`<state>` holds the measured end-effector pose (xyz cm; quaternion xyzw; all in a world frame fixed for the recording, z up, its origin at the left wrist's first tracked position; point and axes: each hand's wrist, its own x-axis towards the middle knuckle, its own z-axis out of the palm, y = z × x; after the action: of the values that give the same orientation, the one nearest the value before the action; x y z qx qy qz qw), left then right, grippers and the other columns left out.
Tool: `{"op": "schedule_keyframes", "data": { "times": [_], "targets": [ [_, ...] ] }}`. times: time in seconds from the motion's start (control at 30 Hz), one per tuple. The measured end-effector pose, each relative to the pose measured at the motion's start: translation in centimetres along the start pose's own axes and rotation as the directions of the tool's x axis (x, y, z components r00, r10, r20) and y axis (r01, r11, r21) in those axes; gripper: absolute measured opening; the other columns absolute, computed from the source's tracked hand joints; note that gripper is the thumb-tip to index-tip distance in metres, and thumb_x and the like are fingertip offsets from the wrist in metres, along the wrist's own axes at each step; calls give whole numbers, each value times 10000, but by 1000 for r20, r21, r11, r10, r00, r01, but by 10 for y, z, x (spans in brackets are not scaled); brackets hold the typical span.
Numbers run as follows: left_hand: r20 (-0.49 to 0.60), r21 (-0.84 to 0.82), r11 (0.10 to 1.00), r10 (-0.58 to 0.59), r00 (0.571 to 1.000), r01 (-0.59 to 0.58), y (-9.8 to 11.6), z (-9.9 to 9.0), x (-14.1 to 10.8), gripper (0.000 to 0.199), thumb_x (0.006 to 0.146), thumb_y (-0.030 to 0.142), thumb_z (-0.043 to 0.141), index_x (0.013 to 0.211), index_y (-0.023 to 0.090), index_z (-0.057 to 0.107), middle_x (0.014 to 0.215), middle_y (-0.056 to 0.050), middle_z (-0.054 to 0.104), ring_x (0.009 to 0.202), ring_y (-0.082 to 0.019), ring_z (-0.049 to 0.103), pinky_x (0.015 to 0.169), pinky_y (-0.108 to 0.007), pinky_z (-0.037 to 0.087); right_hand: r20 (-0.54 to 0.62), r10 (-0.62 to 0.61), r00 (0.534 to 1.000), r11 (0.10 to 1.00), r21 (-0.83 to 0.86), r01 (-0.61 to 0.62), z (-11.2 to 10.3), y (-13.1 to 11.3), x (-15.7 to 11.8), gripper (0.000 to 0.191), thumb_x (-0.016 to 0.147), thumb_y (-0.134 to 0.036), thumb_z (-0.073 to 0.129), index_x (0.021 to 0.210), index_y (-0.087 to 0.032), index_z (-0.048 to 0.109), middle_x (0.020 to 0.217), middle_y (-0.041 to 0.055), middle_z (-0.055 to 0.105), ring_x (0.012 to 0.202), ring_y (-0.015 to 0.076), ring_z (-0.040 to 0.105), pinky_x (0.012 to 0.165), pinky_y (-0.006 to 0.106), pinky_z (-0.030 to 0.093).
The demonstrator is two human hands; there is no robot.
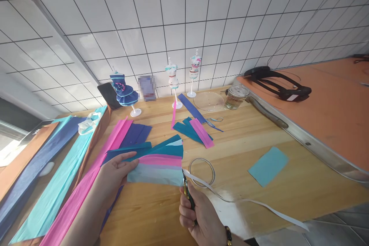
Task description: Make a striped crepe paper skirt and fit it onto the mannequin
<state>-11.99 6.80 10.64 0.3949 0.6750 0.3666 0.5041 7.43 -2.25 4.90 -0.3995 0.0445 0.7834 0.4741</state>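
Layered strips of teal, pink and pale blue paper [161, 173] are pinched between the thumb and fingers of my left hand [121, 167]. My right hand [197, 209] is wrapped round dark-handled scissors [188, 194], whose tips meet the right edge of the pale blue layer. From that edge a narrow white strip [245, 200] trails across the table to the lower right. Just right of the layers lies a metal ring [213, 171]. Long pink strips [83, 184] run under my left forearm, with a dark blue piece [138, 133] beside them.
Three small dress forms, one in a blue dress [123, 88], stand along the tiled wall. A glass [236, 97], a clear disc [209, 101] and a black headset [278, 82] are at the back right. A turquoise rectangle [268, 166] lies right; long coloured strips [62, 184] lie left.
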Motion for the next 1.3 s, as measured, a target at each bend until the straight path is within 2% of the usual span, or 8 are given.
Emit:
{"op": "schedule_keyframes", "data": {
  "times": [0.33,0.5,0.63,0.73,0.8,0.87,1.1,1.3],
  "targets": [
    [-41,17,1000,-20,999,21,12,-9,6,522,518,400,792,964,174,645,643,-20,696,600,-190,633,545,-264,501,84,137,987,990,-37,-135,-11,-10,1,506,603,-598,701,783,-160,521,465,-111,387,351,2,223,378,162,120],
    [-80,-11,1000,23,997,-24,29,-18,7,499,513,397,807,941,185,665,661,5,705,610,-168,619,565,-246,498,25,104,994,902,-423,-84,-15,-20,-7,525,704,-646,571,923,-174,503,518,-92,454,338,20,280,347,160,206],
    [-120,-75,995,60,991,-69,45,-20,1,510,501,362,829,953,190,666,612,40,690,585,-133,594,528,-199,469,104,-31,994,590,-801,102,-22,-28,-11,556,782,-551,534,1182,-176,445,661,-44,545,331,53,376,336,201,283],
    [-111,-109,991,65,992,-77,51,-14,-6,501,513,341,830,957,182,660,615,44,688,578,-126,591,513,-190,472,239,-245,940,307,-900,309,-24,-37,-9,423,814,-379,553,1199,-206,515,847,33,628,616,132,575,574,244,420],
    [-94,-130,988,66,993,-78,52,-10,-10,472,521,326,829,934,175,658,603,46,680,559,-125,592,499,-191,483,315,-318,894,124,-921,369,-24,-45,-7,358,816,-275,540,1166,-210,573,954,74,647,833,196,585,745,293,407],
    [-93,-145,986,63,994,-76,52,-7,-14,468,515,325,832,921,169,657,590,48,672,540,-124,593,482,-188,489,333,-324,885,18,-934,358,-24,-56,-7,339,814,-237,518,1143,-203,595,1006,95,650,880,227,581,783,324,391],
    [-107,-182,982,25,994,-44,44,-10,-16,497,485,334,842,922,179,662,635,38,705,539,-125,605,487,-180,486,341,-360,868,-149,-940,307,-47,-88,-19,202,803,-244,552,994,-220,612,992,70,647,879,238,591,755,325,403],
    [-78,-186,981,36,996,-50,37,-12,-11,566,489,396,830,985,197,644,669,28,701,582,-128,608,504,-177,492,552,-433,713,-624,-754,204,-59,-75,-25,191,792,-145,559,965,-212,609,914,75,632,847,257,569,736,379,437]
  ]
}}
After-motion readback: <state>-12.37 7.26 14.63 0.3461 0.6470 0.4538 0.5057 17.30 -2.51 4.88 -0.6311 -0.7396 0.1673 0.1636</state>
